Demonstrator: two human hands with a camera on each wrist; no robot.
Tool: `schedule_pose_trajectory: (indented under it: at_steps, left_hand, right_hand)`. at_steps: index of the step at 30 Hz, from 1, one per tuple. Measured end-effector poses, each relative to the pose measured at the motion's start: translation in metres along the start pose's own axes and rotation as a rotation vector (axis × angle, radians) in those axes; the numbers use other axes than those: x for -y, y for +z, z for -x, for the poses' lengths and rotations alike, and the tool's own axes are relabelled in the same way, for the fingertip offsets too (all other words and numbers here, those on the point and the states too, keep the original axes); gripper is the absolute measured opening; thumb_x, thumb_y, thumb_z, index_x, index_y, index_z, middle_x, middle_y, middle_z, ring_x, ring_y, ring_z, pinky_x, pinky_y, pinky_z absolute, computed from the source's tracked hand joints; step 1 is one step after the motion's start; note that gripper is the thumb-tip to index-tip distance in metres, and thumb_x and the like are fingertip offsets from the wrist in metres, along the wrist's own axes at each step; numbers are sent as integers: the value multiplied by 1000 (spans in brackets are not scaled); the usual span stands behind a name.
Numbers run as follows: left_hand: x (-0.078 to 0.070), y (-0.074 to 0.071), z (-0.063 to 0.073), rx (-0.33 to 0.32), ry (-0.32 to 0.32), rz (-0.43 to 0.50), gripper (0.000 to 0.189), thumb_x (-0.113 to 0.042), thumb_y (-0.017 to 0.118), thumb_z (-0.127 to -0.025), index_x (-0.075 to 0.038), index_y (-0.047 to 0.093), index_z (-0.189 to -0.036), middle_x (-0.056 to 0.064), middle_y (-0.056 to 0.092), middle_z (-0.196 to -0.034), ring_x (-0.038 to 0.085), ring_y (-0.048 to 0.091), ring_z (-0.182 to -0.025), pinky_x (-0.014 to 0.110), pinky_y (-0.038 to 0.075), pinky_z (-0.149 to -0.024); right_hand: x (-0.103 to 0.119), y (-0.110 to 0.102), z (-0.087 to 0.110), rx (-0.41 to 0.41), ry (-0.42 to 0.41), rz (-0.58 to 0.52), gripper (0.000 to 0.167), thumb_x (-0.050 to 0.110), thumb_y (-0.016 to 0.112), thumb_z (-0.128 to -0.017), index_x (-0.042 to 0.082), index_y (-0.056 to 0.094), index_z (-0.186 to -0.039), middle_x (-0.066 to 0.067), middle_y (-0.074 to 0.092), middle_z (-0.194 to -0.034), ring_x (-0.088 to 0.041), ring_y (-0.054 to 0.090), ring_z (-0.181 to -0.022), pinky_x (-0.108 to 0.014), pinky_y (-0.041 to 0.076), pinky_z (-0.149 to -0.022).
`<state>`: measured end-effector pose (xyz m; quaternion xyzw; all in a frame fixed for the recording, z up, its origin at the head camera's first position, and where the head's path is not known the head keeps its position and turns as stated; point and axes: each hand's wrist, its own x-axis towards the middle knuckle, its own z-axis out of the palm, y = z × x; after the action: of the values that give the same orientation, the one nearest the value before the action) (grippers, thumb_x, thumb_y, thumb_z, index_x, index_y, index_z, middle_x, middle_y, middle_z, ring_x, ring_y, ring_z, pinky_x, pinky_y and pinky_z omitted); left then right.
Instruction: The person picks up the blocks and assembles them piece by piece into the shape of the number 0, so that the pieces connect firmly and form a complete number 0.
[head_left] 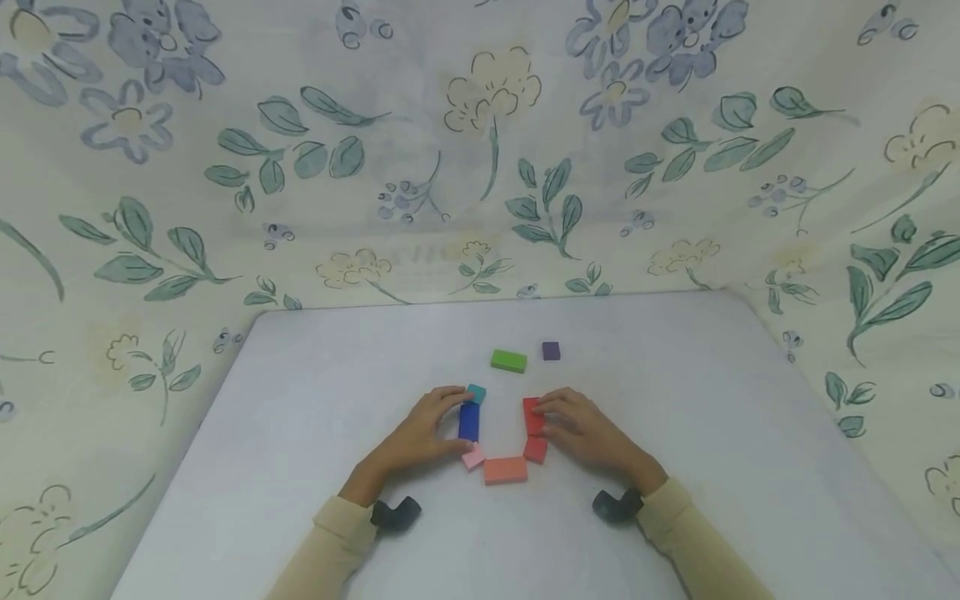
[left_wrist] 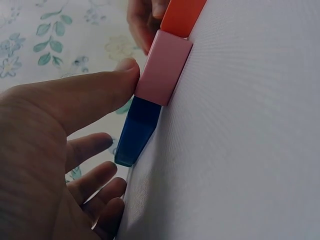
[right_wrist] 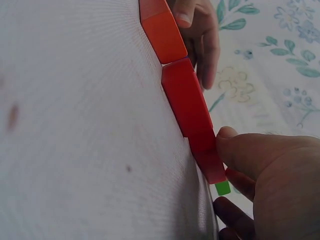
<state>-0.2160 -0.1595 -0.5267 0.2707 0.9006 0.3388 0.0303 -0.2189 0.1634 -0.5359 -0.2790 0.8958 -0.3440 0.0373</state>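
My left hand (head_left: 432, 429) spans the left side of a block outline, its thumb at the pink block (head_left: 473, 457) and its fingertips by the teal block (head_left: 476, 393). Between those two lies a long blue block (head_left: 468, 422). In the left wrist view the thumb touches the pink block (left_wrist: 165, 67), with the other fingers spread apart. On the opposite side my right hand (head_left: 588, 429) touches a long red block (head_left: 532, 407), partly covering it. A small red block (head_left: 536, 450) adjoins that one. An orange block (head_left: 506, 471) forms the near side.
Beyond the outline a green block (head_left: 508, 361) and a small purple block (head_left: 551, 351) lie on the white table (head_left: 637, 358). Floral cloth (head_left: 420, 167) hangs behind the table and at its sides. Dark wrist devices (head_left: 396, 514) sit at both cuffs.
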Motion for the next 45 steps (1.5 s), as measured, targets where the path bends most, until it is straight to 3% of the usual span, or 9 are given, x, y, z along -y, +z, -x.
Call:
schedule_pose_trajectory:
  at_steps: [15, 27, 39, 45]
  left_hand:
    - [-2, -1, 1, 15, -23, -8, 73, -37, 79, -83, -12, 50, -145, 18, 42, -152, 42, 37, -142, 62, 36, -113]
    - [-3, -2, 1, 15, -13, -19, 72, -39, 77, -84, -12, 50, -145, 19, 41, -152, 43, 37, -142, 63, 35, -112]
    - [-4, -3, 2, 23, -34, 9, 71, -38, 76, -84, -12, 50, -145, 17, 40, -154, 41, 34, -145, 62, 32, -115]
    - [-5, -4, 2, 6, -8, 33, 64, -35, 74, -88, -9, 52, -142, 18, 43, -152, 42, 35, -144, 61, 31, -116]
  right_hand:
    - [5, -1, 0, 10, 53, -17, 34, 26, 67, -95, 26, 63, -130, 8, 57, -132, -16, 51, -129, -43, 49, -106]
    - [4, -1, 1, 4, 27, -7, 34, 26, 67, -96, 26, 63, -130, 8, 57, -133, -16, 52, -129, -44, 50, -105]
    - [0, -3, 1, -48, 35, -146, 29, 20, 67, -95, 24, 66, -123, 3, 55, -135, -20, 52, -131, -47, 48, -107]
    - [1, -4, 0, -46, 60, -175, 28, 22, 66, -96, 23, 65, -124, 3, 56, -134, -21, 52, -131, -49, 48, -108]
